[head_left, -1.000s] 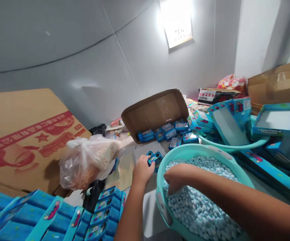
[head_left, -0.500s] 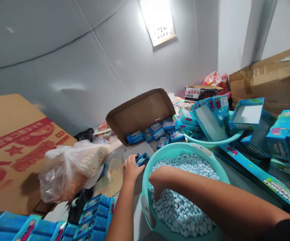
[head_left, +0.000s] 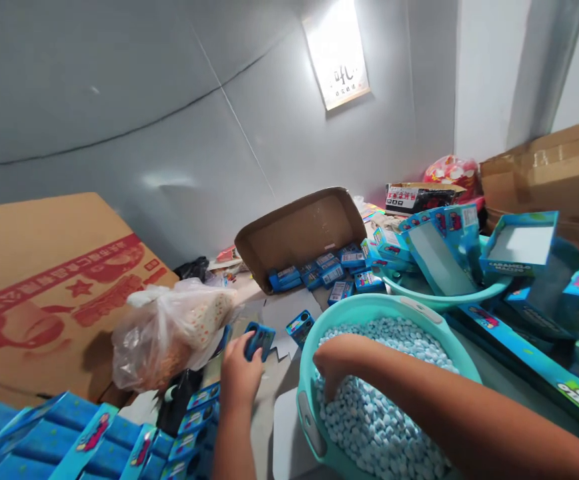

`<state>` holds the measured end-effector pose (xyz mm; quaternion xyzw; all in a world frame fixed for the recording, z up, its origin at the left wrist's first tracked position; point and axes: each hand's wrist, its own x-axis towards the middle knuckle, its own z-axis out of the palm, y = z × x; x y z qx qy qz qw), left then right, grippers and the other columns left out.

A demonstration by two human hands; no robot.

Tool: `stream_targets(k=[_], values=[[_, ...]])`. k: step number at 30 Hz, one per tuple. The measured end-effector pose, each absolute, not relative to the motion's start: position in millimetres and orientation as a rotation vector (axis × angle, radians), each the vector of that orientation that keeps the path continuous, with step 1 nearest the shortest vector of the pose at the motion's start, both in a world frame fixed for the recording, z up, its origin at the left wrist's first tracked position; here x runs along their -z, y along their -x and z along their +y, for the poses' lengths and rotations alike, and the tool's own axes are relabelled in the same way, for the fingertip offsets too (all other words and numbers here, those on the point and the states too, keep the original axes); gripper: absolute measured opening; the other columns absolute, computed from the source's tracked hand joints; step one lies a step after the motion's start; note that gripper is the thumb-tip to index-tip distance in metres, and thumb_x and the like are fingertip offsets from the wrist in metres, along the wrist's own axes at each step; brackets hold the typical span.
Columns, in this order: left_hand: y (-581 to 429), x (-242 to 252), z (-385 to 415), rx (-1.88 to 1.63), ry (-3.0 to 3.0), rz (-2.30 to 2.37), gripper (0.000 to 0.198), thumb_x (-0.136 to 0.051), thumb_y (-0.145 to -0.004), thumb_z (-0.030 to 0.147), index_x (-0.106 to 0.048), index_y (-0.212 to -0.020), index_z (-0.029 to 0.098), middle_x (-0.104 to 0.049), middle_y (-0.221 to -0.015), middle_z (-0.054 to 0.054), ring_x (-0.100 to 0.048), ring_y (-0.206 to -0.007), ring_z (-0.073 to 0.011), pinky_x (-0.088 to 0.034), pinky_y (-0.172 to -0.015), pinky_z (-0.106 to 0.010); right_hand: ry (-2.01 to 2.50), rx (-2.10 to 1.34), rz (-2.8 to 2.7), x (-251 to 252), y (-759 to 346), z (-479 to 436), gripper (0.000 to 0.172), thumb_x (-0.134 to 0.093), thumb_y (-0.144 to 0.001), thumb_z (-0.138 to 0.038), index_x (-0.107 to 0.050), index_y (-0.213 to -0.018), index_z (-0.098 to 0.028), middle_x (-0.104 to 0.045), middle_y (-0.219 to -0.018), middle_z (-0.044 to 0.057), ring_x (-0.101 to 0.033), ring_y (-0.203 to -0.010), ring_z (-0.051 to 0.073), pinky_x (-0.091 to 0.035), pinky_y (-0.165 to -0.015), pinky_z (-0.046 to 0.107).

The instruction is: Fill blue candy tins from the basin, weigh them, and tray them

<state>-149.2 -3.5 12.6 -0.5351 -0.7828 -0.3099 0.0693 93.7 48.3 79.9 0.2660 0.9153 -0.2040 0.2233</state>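
Note:
My left hand (head_left: 242, 370) is closed around a small blue candy box (head_left: 261, 341), with the thumb and fingers on its sides. A second small blue box (head_left: 300, 329) lies beside the turquoise basin (head_left: 305, 373), close to its left rim. Pale blue candies (head_left: 369, 420) fill much of the basin. My right hand (head_left: 333, 363) reaches down into these candies; its fingertips are hidden, so what they grip cannot be seen. Several blue boxes (head_left: 194, 427) stand in a row below my left hand, partly behind my forearm.
A tilted brown carton (head_left: 299, 230) with several blue boxes stands behind the basin. To the right are another basin (head_left: 449, 301) with display boxes and a long blue carton (head_left: 529, 357). A clear plastic bag (head_left: 144, 340) and a large cardboard box (head_left: 69, 287) occupy the left.
My left hand has moved left from the basin's rim, carrying one small box away from the other. My right hand stays in the candies. The whole view has shifted slightly.

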Motion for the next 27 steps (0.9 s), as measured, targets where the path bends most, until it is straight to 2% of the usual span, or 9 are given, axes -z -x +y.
stream_targets(k=[4,7,9,11,14,16,19,22,27], values=[[136,-16,-61,1.379,1.432,-2.314,0.06,-0.066,-0.085,0.039,-0.054,-0.142,0.026,-0.063,-0.134,-0.014,-0.063,-0.122,-0.032,-0.051,-0.105,-0.047,-0.751,0.547,2.551,-74,-95,49,0.056,-0.078,-0.077,-0.044,-0.075,-0.123,-0.012,-0.076,-0.116,0.013,-0.072,-0.101,0.032,-0.055,-0.081,0.035],[122,-10,-89,1.645,1.421,-2.353,0.072,-0.074,-0.078,0.043,-0.051,-0.145,0.03,-0.063,-0.135,-0.013,-0.063,-0.124,-0.0328,-0.053,-0.103,-0.048,-0.767,0.521,2.592,-72,-95,48,0.044,-0.066,-0.086,-0.027,-0.073,-0.127,-0.015,-0.074,-0.12,0.013,-0.071,-0.103,0.029,-0.054,-0.08,0.033],[114,1,-99,1.747,1.418,-2.44,0.078,-0.078,-0.075,0.043,-0.05,-0.146,0.029,-0.062,-0.135,-0.014,-0.062,-0.125,-0.0335,-0.053,-0.103,-0.049,-0.74,0.52,2.594,-72,-96,48,0.046,-0.056,-0.086,-0.012,-0.071,-0.129,-0.016,-0.074,-0.121,0.012,-0.071,-0.104,0.026,-0.052,-0.08,0.031],[108,15,-105,1.843,1.463,-2.564,0.086,-0.082,-0.07,0.041,-0.047,-0.148,0.027,-0.062,-0.135,-0.015,-0.064,-0.122,-0.033,-0.052,-0.104,-0.05,-0.721,0.528,2.597,-73,-97,47,0.048,-0.05,-0.087,-0.008,-0.071,-0.129,-0.015,-0.073,-0.122,0.013,-0.07,-0.105,0.025,-0.051,-0.079,0.031],[103,32,-111,2.0,1.578,-2.721,0.097,-0.086,-0.068,0.04,-0.041,-0.152,0.029,-0.059,-0.141,-0.016,-0.067,-0.118,-0.0316,-0.05,-0.107,-0.052,-0.746,0.55,2.593,-73,-98,46,0.042,-0.052,-0.092,-0.027,-0.07,-0.128,-0.016,-0.073,-0.121,0.015,-0.07,-0.104,0.029,-0.05,-0.08,0.035],[107,38,-112,2.096,1.678,-2.72,0.102,-0.091,-0.063,0.044,-0.041,-0.152,0.03,-0.055,-0.147,-0.016,-0.06,-0.13,-0.0335,-0.047,-0.11,-0.051,-0.751,0.572,2.567,-72,-99,45,0.055,-0.063,-0.086,-0.047,-0.067,-0.133,-0.019,-0.072,-0.121,0.014,-0.069,-0.105,0.033,-0.051,-0.081,0.038],[120,43,-107,2.455,1.702,-2.475,0.095,-0.087,-0.062,0.063,-0.052,-0.142,0.026,-0.055,-0.147,-0.018,-0.051,-0.14,-0.0354,-0.046,-0.111,-0.049,-0.708,0.599,2.551,-71,-100,43,0.08,-0.076,-0.069,-0.058,-0.061,-0.138,-0.022,-0.07,-0.127,0.013,-0.067,-0.111,0.036,-0.051,-0.083,0.039],[130,53,-97,2.784,1.386,-2.267,0.083,-0.063,-0.073,0.084,-0.059,-0.127,0.021,-0.065,-0.132,-0.018,-0.064,-0.123,-0.0336,-0.052,-0.103,-0.05,-0.686,0.566,2.551,-71,-97,37,0.09,-0.079,-0.062,-0.06,-0.06,-0.138,-0.018,-0.07,-0.124,0.016,-0.067,-0.11,0.038,-0.051,-0.082,0.039],[123,68,-88,2.677,1.22,-2.418,0.062,-0.069,-0.08,0.069,-0.066,-0.117,0.019,-0.074,-0.106,-0.012,-0.071,-0.103,-0.0275,-0.054,-0.097,-0.045,-0.696,0.455,2.496,-68,-89,26,0.074,-0.08,-0.061,-0.053,-0.07,-0.123,-0.013,-0.074,-0.105,0.016,-0.071,-0.094,0.036,-0.05,-0.072,0.037]])
